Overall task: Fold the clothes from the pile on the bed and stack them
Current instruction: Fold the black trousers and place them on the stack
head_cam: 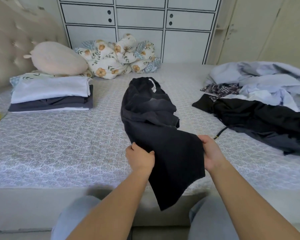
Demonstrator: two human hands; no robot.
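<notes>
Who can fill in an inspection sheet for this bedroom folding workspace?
Surface: patterned grey-white bed cover.
Job's things: black drawstring trousers spread mid-bed; folded white and grey stack at left; unfolded pile of pale blue and black clothes at right.
Clutter: pink plush pillow, floral quilt bundle.
Grippers: left hand and right hand each grip the trousers' near end.
Cables: nothing seen.
Surroundings: white panelled cabinet, tufted headboard.

both forearms reach forward, left hand (140, 157) and right hand (210, 153) — fingers curled, pinching black cloth (173, 153)
</notes>
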